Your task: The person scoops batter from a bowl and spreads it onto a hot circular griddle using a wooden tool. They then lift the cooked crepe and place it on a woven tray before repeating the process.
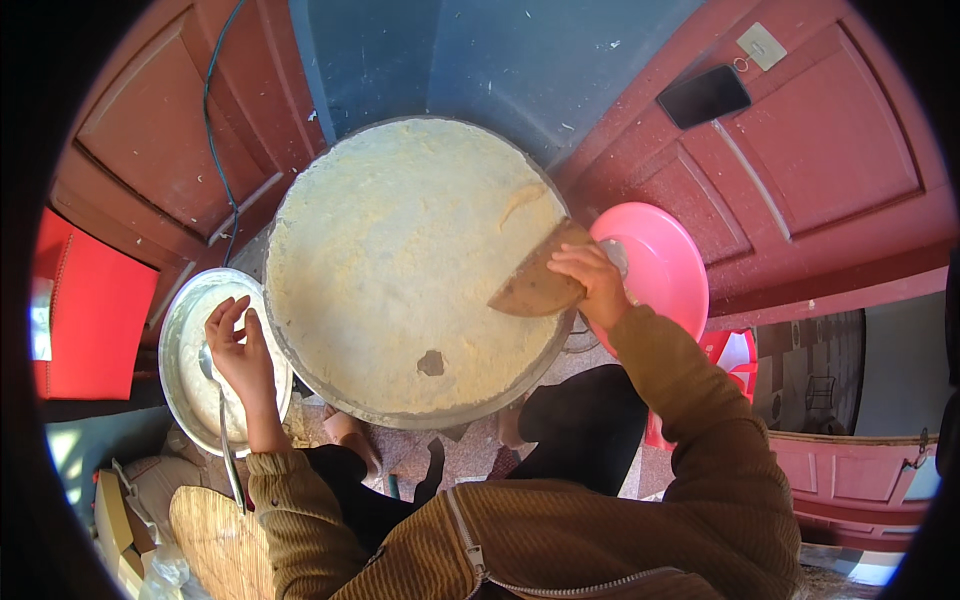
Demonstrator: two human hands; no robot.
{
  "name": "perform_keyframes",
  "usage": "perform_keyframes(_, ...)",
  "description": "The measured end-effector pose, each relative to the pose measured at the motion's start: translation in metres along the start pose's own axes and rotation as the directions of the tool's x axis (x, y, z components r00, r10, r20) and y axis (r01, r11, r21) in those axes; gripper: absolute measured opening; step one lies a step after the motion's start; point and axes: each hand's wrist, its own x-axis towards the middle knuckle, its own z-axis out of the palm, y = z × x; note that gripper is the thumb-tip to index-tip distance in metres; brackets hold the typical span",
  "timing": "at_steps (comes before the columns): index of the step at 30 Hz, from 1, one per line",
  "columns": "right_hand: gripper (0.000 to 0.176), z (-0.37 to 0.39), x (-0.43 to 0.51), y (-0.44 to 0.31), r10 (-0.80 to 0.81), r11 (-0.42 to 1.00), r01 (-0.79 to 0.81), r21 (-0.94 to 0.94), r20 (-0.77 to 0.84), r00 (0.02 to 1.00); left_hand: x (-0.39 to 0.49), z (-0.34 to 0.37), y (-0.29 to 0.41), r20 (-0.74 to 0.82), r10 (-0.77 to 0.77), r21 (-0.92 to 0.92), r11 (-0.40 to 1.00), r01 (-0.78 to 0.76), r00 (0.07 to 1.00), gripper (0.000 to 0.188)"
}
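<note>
A large round griddle (pixel 450 421) stands before me, covered by a thin pale sheet of batter (pixel 405 247) with a small dark hole near its front. My right hand (pixel 592 277) grips a brown half-moon scraper (pixel 536 281) at the griddle's right side; its straight edge lies over the batter. A small fold of batter shows just beyond it. My left hand (pixel 238 341) is raised with bent fingers, holding nothing, above a metal basin (pixel 171 375) of white batter. A metal ladle (pixel 223 427) rests in that basin, its handle over the rim.
A pink plastic basin (pixel 682 262) stands close at the griddle's right. Red wooden panels and a blue surface (pixel 495 67) enclose the far side. A smartphone (pixel 703 96) hangs on the right panel. A woven round mat (pixel 217 540) and a box lie at lower left.
</note>
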Motion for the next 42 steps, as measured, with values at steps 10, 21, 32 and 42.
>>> perform_keyframes(10,0.042,0.024,0.082,0.058,-0.141,0.983,0.134,0.122,0.051,0.989,0.0,-0.014,0.003,-0.009,-0.009,0.007,1.0,0.009,1.0,0.016)
perform_keyframes(21,0.053,0.063,0.148,0.051,-0.126,0.988,0.117,0.097,0.089,0.988,0.0,0.0,0.016,-0.047,0.012,-0.046,0.999,-0.014,0.999,0.016)
perform_keyframes(32,0.022,0.018,0.081,-0.07,0.158,0.983,-0.125,-0.137,0.266,0.951,0.002,0.005,0.016,-0.089,0.065,-0.059,0.996,-0.071,0.994,0.017)
perform_keyframes(42,0.044,0.022,0.164,0.031,0.671,0.71,-0.663,-0.238,-0.058,0.739,0.003,-0.018,0.009,-0.126,0.021,-0.04,0.999,-0.026,0.992,0.016)
